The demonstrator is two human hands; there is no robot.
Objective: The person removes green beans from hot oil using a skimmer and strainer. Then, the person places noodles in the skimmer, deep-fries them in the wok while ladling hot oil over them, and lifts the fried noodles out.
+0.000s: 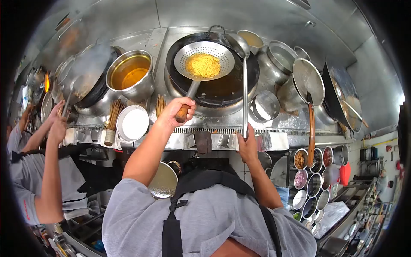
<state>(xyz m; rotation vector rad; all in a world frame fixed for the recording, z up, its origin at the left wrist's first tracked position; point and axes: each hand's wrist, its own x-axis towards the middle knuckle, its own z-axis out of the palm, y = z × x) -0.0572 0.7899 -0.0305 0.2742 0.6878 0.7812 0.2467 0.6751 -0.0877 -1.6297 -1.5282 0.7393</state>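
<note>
My left hand (178, 112) is wrapped round the wooden handle of a perforated metal strainer (182, 52). In the strainer lies a heap of yellow, finely shredded food (203, 66). Below it is a large dark wok (252, 70) with brown liquid in the bottom; I cannot tell if the strainer touches its rim. My right hand (247, 143) grips the lower end of a long metal ladle (245, 90). The ladle's bowl is up by the wok's back right edge, and its shaft passes over the wok's right side.
Left of the wok stands a pot of orange-brown liquid (145, 81), with a white bowl (132, 123) and a bamboo brush (114, 115) in front. A mesh skimmer (309, 81) rests on a pot at right. Ingredient containers (300, 158) line the lower right. A co-worker (47, 171) works at left.
</note>
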